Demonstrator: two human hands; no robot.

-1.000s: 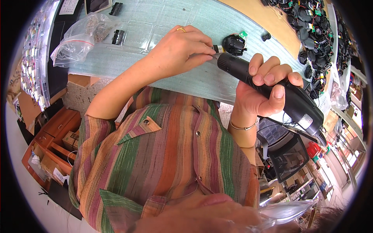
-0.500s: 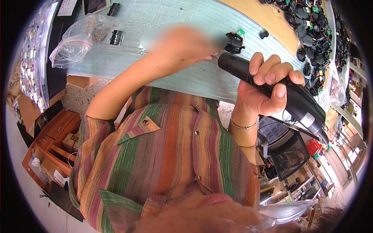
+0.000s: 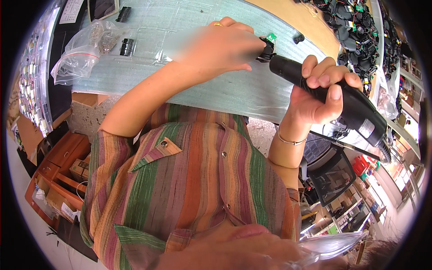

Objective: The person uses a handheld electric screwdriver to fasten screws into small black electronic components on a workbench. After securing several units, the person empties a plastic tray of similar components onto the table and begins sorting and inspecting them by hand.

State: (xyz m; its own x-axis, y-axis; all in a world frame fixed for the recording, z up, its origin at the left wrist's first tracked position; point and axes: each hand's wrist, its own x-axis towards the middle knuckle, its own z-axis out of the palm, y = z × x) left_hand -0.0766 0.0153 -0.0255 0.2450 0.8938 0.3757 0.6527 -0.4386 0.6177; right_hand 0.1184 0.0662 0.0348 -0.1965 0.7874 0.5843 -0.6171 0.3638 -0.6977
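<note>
In my right hand [image 3: 321, 87] is a black electric screwdriver [image 3: 330, 94], gripped round its body, nose pointing left and its cord leaving the far end. Over the mat, my left hand [image 3: 220, 45] reaches right, partly blurred. Its thumb stands apart from its fingers, and a fingertip meets the edge of a black plastic part [image 3: 267, 53] with a green circuit board [image 3: 271, 38]. The screwdriver's nose sits close to that part, just right of and below it. Some fingers of my left hand are hard to make out.
On the pale table mat [image 3: 243, 92] lie a clear plastic bag of small parts [image 3: 85, 51], two black pieces [image 3: 127, 47] and a small dark piece [image 3: 298, 39]. Many black assemblies with wires [image 3: 355, 36] are heaped at the right. An office chair [image 3: 330, 173] stands beyond my right arm.
My right hand has drawn the screwdriver rightward, away from my left thumb. My left hand has shifted right onto the black part's edge. The whole view has moved slightly.
</note>
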